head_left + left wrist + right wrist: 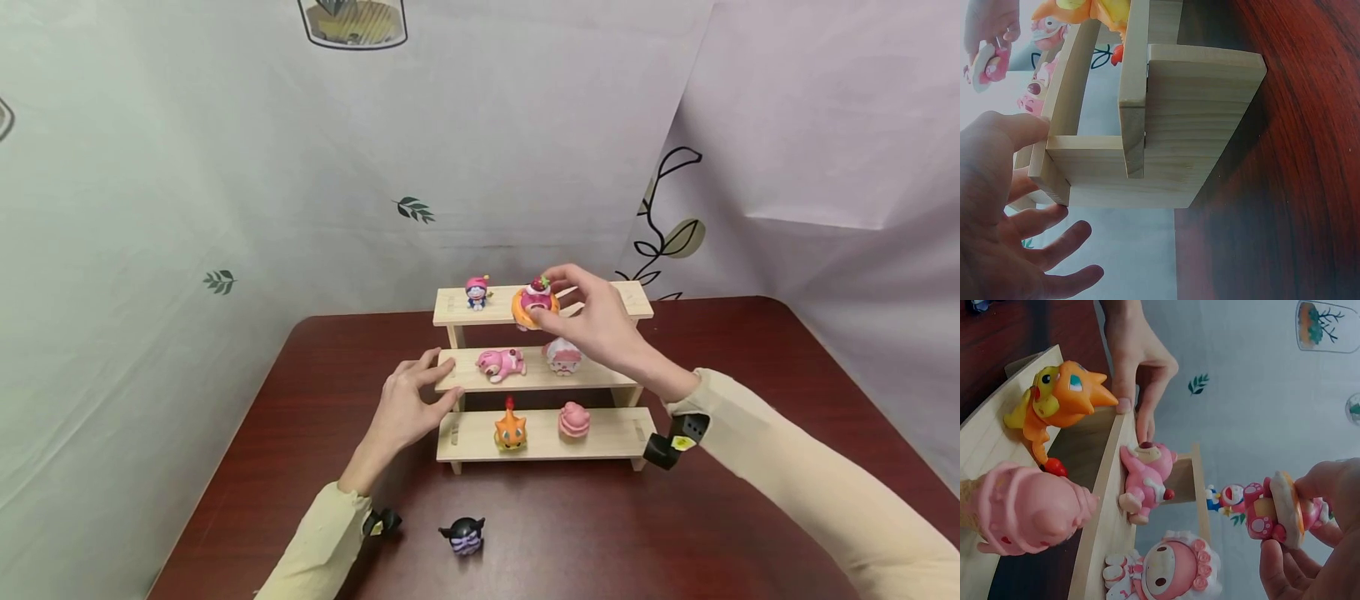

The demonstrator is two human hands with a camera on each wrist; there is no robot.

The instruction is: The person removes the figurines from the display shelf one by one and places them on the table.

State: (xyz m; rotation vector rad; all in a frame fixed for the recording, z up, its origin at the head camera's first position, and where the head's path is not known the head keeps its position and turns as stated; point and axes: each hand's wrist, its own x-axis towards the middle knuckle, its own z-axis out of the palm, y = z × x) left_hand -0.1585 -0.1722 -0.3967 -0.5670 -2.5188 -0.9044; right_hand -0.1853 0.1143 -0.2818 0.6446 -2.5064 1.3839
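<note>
My right hand pinches a pink bear figurine with an orange-and-white ring and a berry on top, in front of the top board. In the right wrist view, the figurine's pink paws hang clear of the boards. My left hand holds the left end of the middle board of a three-tier wooden display stand, thumb in front and a finger behind. On that board are a lying pink bear figurine and a white-hooded pink figurine, close below my right hand.
A blue figurine in a pink hat sits on the top board's left side. The bottom board bears an orange-hooded figurine and a pink ice-cream-like figurine. A black-and-purple figurine lies on the dark red table. Cloth hangs behind.
</note>
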